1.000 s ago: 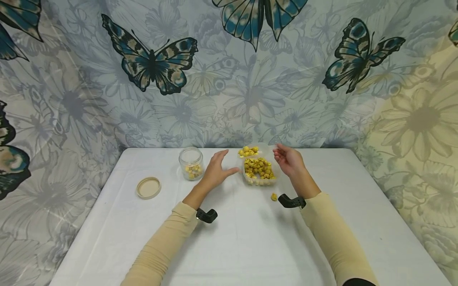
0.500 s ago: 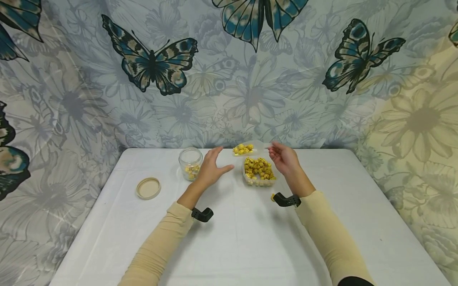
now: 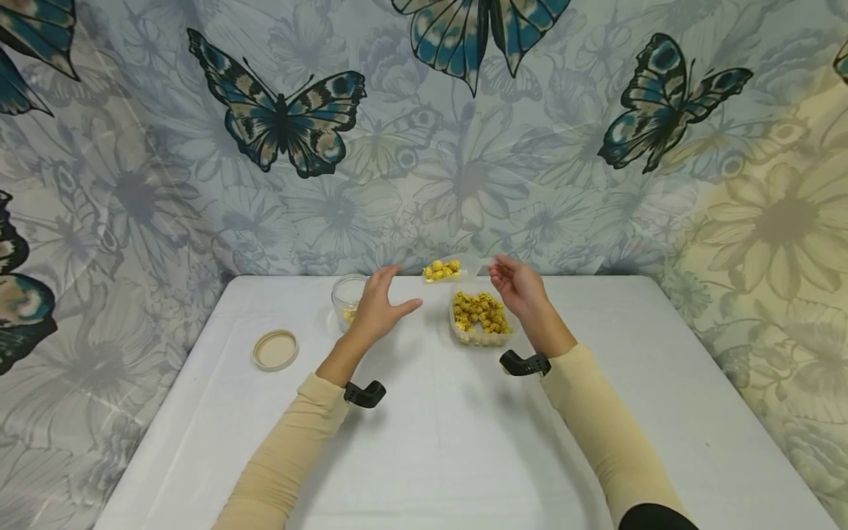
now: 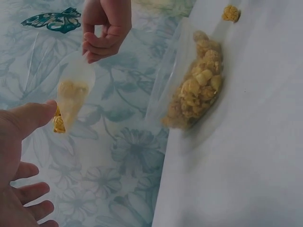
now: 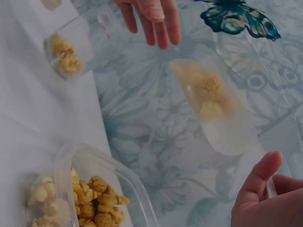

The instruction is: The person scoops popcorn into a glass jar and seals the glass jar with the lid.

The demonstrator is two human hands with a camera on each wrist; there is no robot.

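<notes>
My right hand [image 3: 523, 291] grips the handle of a clear plastic scoop [image 3: 469, 266] between thumb and curled fingers. Yellow caramel popcorn [image 3: 442, 271] lies in the scoop, which is raised above the back of the table. Below it stands a clear rectangular container [image 3: 481, 338] filled with more popcorn. My left hand [image 3: 375, 308] has its fingers extended and thumb spread, holding nothing. It overlaps the glass jar [image 3: 346, 294] in the head view and partly hides it. In the right wrist view the open jar [image 5: 66, 54] has some popcorn at its bottom.
A round beige lid [image 3: 274, 350] lies on the white-covered table [image 3: 437, 456], left of the jar. One loose popcorn piece [image 4: 231, 13] rests near the container. Behind the table hangs a butterfly-print cloth [image 3: 464, 184].
The right hand has carried the scoop of popcorn up and leftward from above the container. My left hand has shifted left, now covering more of the jar.
</notes>
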